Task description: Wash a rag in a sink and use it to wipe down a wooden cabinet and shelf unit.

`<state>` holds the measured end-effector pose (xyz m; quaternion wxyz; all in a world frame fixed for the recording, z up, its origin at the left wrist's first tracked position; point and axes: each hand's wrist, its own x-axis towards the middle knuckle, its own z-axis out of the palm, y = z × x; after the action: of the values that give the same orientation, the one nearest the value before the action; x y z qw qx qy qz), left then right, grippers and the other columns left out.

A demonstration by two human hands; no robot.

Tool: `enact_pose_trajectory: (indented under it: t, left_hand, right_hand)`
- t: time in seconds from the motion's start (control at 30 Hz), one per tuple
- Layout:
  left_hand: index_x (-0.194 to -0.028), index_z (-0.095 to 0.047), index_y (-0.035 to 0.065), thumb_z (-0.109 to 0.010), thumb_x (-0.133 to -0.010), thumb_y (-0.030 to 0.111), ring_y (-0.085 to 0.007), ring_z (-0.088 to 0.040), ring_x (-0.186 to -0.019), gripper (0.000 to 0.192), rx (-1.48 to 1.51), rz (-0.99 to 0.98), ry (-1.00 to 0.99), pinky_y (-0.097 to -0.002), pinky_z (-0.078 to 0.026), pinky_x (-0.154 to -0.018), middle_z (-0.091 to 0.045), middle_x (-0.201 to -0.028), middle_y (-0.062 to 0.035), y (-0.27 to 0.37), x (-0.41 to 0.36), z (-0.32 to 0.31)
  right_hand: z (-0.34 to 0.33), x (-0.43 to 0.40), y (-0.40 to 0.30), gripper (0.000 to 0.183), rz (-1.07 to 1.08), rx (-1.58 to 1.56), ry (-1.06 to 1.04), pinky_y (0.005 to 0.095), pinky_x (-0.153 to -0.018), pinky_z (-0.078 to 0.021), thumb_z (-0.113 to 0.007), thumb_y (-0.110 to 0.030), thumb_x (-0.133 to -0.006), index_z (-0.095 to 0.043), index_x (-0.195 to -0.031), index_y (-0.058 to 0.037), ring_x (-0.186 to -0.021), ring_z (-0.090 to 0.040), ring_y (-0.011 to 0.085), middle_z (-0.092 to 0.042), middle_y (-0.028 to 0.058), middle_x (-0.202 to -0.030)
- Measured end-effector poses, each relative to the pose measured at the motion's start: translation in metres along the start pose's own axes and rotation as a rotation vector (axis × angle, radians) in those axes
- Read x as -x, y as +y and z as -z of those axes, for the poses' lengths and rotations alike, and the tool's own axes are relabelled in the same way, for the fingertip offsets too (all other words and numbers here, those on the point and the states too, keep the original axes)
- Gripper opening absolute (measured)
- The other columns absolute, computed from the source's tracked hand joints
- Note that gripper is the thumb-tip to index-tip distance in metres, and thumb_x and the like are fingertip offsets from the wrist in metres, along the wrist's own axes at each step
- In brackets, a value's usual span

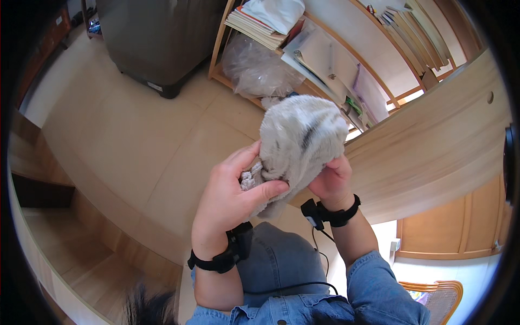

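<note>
A fluffy, off-white cloth (300, 142) with dark smudges is bunched up in front of me, above my lap. My left hand (239, 187) grips its lower left part, thumb across the front and fingers along the side. Small crumpled whitish tufts (251, 176) show between that thumb and the fingers. On the right edge, my right hand (333, 178) pinches the cloth with the thumb in front, its other fingers partly hidden behind the fabric. Each wrist wears a black strap with a small device.
A wooden desktop (422, 150) runs along the right. Ahead stands a shelf (260, 103) with papers, a plastic bag (260, 67) and books (414, 38). A dark appliance (158, 44) is at upper left. Wooden compartments (93, 235) curve along the left; a cane-backed chair (445, 300) is at lower right.
</note>
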<state>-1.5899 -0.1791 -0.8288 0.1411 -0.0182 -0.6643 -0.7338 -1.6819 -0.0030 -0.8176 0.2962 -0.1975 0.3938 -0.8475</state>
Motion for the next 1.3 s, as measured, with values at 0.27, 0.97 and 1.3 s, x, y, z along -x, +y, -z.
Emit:
enact_pose_trajectory:
  t: [0.27, 0.97, 1.3]
  left_hand:
    - [-0.086, -0.062, 0.0, -0.067, -0.08, 0.015, -0.0038, -0.047, -0.068, 0.017, 0.355, 0.194, 0.094, -0.0198, -0.038, -0.061, -0.057, -0.075, 0.0019, -0.013, 0.004, 0.014]
    - [-0.113, -0.052, -0.0042, -0.049, -0.086, 0.02, -0.0205, -0.062, -0.079, 0.036, 0.869, 0.217, 0.285, -0.0286, -0.049, -0.073, -0.063, -0.096, -0.0173, -0.014, 0.002, 0.001]
    - [-0.108, -0.054, 0.0026, -0.045, -0.089, 0.028, -0.0238, -0.058, -0.052, 0.033, 0.775, 0.323, 0.551, -0.0313, -0.047, -0.047, -0.063, -0.081, -0.0157, -0.046, -0.004, 0.023]
  right_hand:
    - [-0.009, 0.011, -0.02, 0.051, -0.019, 0.05, 0.007, 0.0375, -0.101, -0.0349, -0.046, -0.019, -0.086, -0.035, -0.131, 0.0032, -0.119, -0.046, 0.0255, -0.047, 0.0141, -0.129]
    - [0.025, 0.051, -0.032, 0.08, -0.553, 0.795, 0.023, 0.0377, -0.1, -0.0358, -0.067, -0.038, -0.071, -0.033, -0.135, -0.0025, -0.118, -0.046, 0.0258, -0.047, 0.0117, -0.129]
    - [-0.027, 0.125, -0.31, 0.031, 1.275, 1.493, 0.83, 0.0277, -0.082, -0.0428, -0.051, -0.003, -0.071, -0.055, -0.101, 0.0041, -0.088, -0.057, 0.0183, -0.06, 0.0094, -0.095]
